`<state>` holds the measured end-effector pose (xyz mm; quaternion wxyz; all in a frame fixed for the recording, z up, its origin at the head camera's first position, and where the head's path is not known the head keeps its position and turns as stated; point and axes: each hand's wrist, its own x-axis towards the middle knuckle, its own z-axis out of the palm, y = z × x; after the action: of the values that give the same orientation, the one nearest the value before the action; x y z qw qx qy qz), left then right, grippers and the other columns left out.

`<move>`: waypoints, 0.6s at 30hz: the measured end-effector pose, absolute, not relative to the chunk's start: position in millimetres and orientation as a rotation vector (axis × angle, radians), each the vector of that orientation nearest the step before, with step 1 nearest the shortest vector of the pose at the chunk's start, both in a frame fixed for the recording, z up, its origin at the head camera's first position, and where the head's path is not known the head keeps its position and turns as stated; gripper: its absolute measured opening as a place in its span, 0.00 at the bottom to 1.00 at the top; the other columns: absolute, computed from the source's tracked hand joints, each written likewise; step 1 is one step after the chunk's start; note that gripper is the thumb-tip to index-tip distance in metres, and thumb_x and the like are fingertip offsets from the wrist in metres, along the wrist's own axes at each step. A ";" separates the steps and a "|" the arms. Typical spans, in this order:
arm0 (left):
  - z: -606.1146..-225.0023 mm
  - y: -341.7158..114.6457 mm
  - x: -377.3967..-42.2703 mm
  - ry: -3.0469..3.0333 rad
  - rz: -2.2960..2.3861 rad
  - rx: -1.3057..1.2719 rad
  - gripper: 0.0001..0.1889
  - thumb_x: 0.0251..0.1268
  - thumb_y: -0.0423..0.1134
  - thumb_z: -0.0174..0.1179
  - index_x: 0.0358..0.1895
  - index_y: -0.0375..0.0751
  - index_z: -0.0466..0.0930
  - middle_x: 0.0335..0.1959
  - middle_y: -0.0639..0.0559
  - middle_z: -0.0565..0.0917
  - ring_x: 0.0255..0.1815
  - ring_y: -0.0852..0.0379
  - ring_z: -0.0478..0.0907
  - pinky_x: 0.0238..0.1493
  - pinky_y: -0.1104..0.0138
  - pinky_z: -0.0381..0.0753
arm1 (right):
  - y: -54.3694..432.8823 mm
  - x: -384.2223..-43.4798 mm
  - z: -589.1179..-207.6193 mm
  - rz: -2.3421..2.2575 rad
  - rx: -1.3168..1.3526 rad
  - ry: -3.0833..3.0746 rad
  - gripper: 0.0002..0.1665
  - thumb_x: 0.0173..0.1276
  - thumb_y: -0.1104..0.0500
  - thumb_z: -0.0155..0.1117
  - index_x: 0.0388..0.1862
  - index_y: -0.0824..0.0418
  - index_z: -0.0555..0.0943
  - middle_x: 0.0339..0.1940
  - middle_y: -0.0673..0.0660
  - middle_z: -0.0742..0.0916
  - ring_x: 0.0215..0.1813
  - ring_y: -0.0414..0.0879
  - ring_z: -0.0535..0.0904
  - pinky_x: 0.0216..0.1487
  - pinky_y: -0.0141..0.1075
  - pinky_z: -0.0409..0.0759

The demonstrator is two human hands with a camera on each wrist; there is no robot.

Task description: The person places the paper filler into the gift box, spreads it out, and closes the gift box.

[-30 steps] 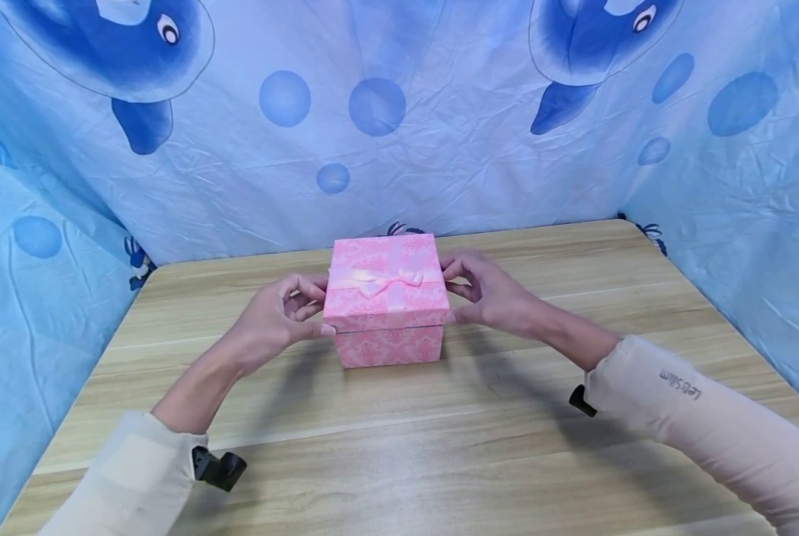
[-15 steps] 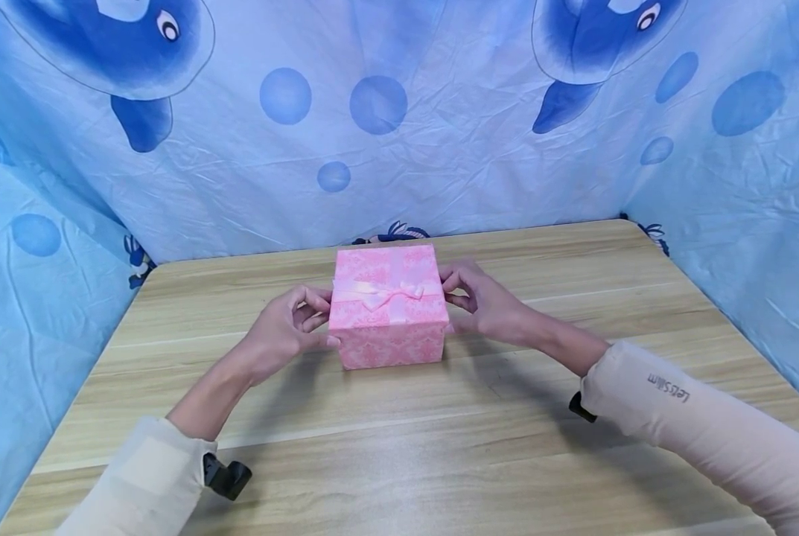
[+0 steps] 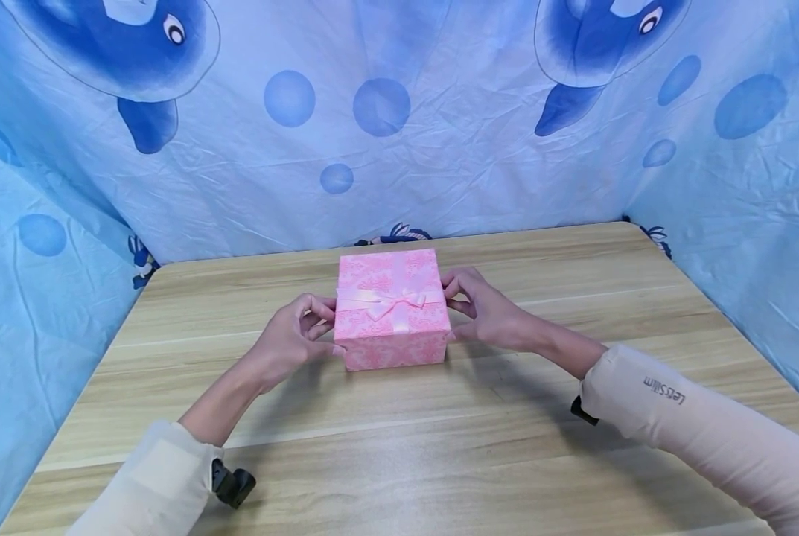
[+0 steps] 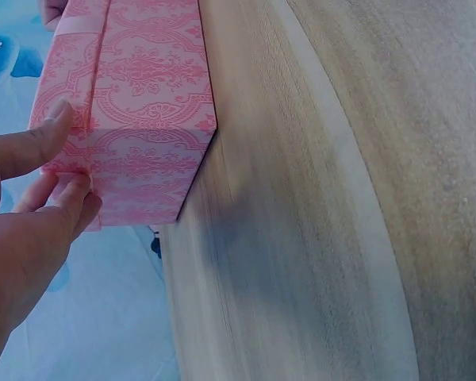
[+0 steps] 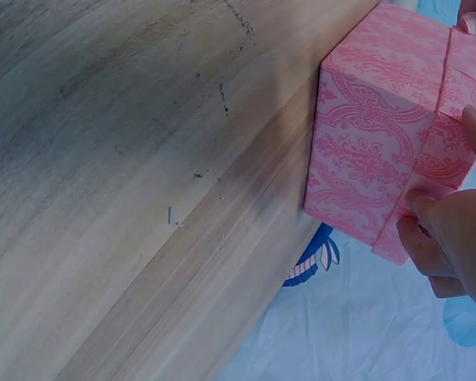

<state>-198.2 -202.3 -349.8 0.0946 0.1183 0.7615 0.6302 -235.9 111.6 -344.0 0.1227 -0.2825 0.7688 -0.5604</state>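
Observation:
A pink damask-patterned gift box [image 3: 395, 353] stands on the table, with its lid [image 3: 372, 269] over the top. A pale pink ribbon bow [image 3: 389, 301] crosses the lid. My left hand [image 3: 288, 335] holds the lid's left side, thumb at the near corner and fingers further back. Opposite it, my right hand [image 3: 493, 313] holds the right side in the same way. In the left wrist view, the fingers [image 4: 78, 190] lie along the lid's lower edge. The right wrist view shows the lid's side [image 5: 454, 143] overlapping the box wall.
The wood-grain table [image 3: 399, 447] extends around the box on every side. Blue curtains with whale and bubble prints [image 3: 381, 108] hang behind the table and at both sides. Black wrist mounts [image 3: 233, 482] sit on the beige sleeves [image 3: 694, 417].
The lid has come down over the box, and both hands have moved down with it. The box body has stayed in its place on the table.

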 end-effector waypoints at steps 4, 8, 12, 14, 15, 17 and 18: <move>-349.5 -202.3 -198.0 2.271 1.855 0.348 0.25 0.44 0.14 0.66 0.45 0.23 0.64 0.66 0.35 0.65 0.66 0.41 0.68 0.60 0.64 0.72 | 112.1 -236.4 -343.5 -1.646 -0.790 2.225 0.28 0.45 0.84 0.68 0.41 0.72 0.66 0.62 0.62 0.63 0.69 0.57 0.65 0.64 0.42 0.68; -348.2 -203.7 -194.8 2.320 1.798 0.341 0.25 0.47 0.18 0.69 0.47 0.24 0.65 0.65 0.36 0.66 0.66 0.40 0.68 0.62 0.58 0.70 | 116.2 -237.1 -343.2 -1.642 -0.802 2.197 0.28 0.47 0.82 0.69 0.45 0.73 0.67 0.62 0.63 0.64 0.68 0.56 0.65 0.66 0.44 0.67; -342.5 -209.4 -189.5 2.490 1.621 0.355 0.26 0.55 0.31 0.69 0.55 0.28 0.68 0.65 0.39 0.67 0.69 0.43 0.64 0.64 0.57 0.70 | 128.9 -237.0 -339.7 -1.569 -0.763 2.272 0.29 0.56 0.73 0.70 0.56 0.70 0.68 0.63 0.62 0.66 0.69 0.55 0.63 0.67 0.44 0.67; -338.0 -213.4 -186.0 2.611 1.504 0.351 0.28 0.61 0.39 0.66 0.60 0.31 0.68 0.66 0.41 0.67 0.70 0.43 0.61 0.65 0.55 0.68 | 137.1 -236.0 -335.4 -1.507 -0.708 2.363 0.31 0.63 0.65 0.68 0.63 0.66 0.68 0.66 0.62 0.67 0.70 0.55 0.63 0.68 0.46 0.65; -335.6 -215.6 -184.4 2.668 1.449 0.346 0.28 0.64 0.43 0.64 0.63 0.33 0.67 0.66 0.41 0.67 0.71 0.43 0.60 0.66 0.53 0.67 | 141.3 -235.0 -332.9 -1.470 -0.672 2.418 0.32 0.66 0.60 0.66 0.66 0.65 0.67 0.67 0.61 0.67 0.70 0.56 0.63 0.69 0.47 0.64; -330.7 -219.5 -180.7 2.797 1.316 0.322 0.31 0.69 0.50 0.58 0.68 0.35 0.64 0.69 0.40 0.65 0.72 0.41 0.57 0.67 0.48 0.63 | 149.5 -232.6 -328.0 -1.382 -0.597 2.531 0.35 0.71 0.51 0.60 0.71 0.62 0.63 0.71 0.61 0.66 0.73 0.58 0.60 0.70 0.51 0.60; -328.8 -221.5 -178.8 2.856 1.240 0.303 0.33 0.70 0.53 0.55 0.70 0.36 0.61 0.70 0.40 0.63 0.73 0.41 0.55 0.67 0.46 0.61 | 153.3 -231.2 -326.2 -1.329 -0.564 2.585 0.36 0.73 0.48 0.56 0.74 0.62 0.60 0.73 0.62 0.64 0.74 0.59 0.57 0.71 0.54 0.58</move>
<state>-178.8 -221.5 -328.8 0.0066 0.0967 0.9129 0.3964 -231.2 153.3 -326.2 0.0903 -0.1899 0.8694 -0.4472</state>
